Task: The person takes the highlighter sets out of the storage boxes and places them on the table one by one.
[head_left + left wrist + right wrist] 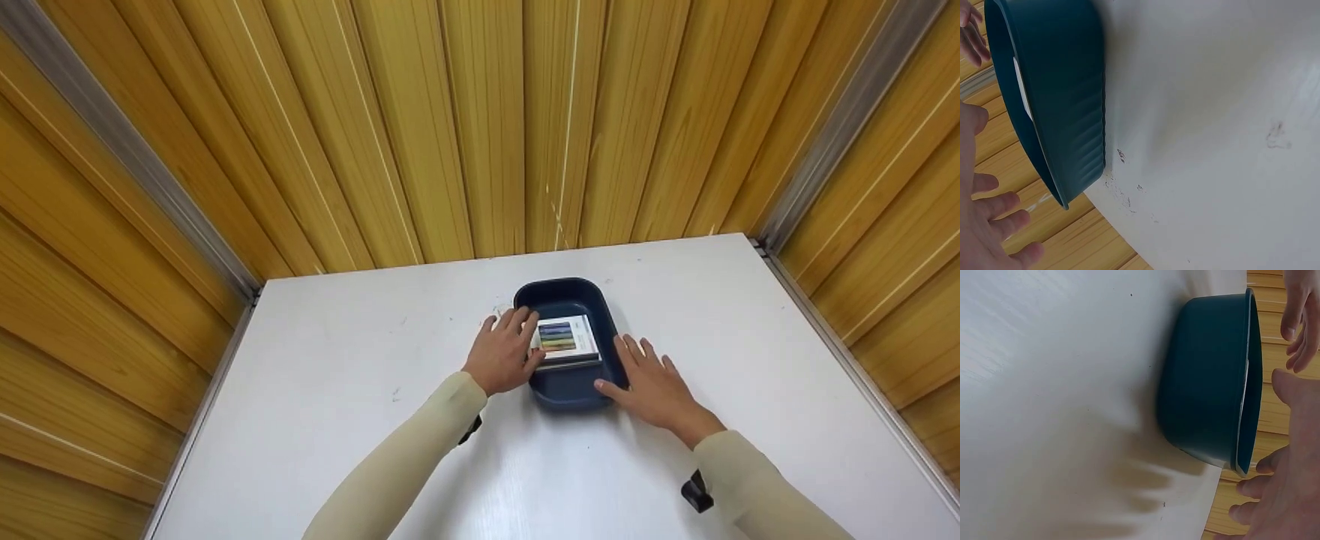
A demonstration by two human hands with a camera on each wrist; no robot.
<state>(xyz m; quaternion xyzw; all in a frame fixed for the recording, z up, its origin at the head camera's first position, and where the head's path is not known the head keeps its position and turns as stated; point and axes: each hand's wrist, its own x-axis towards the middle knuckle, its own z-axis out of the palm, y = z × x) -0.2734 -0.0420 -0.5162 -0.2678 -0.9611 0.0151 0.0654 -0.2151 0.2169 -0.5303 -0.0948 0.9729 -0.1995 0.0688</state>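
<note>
A dark blue plastic basin (574,394) stands upright on the white table. Inside it lies a white box or book (583,336) with coloured stripes on its top, seemingly stacked on another flat item. My left hand (502,352) is above the basin's left rim, fingers spread and partly over the white item. At the right rim is my right hand (656,390), its fingers extended. From the left wrist, the basin (1067,101) shows a ribbed teal side with a gap to the left fingers. In the right wrist view, the right thumb and fingers hover near the basin's rim (1249,382).
The white table (337,420) carries a few dark scuff marks. Wood-patterned panels (487,135) rise behind it and at both sides, with metal rails (840,120) at the corners. A dark strap piece (697,491) shows at the right wrist.
</note>
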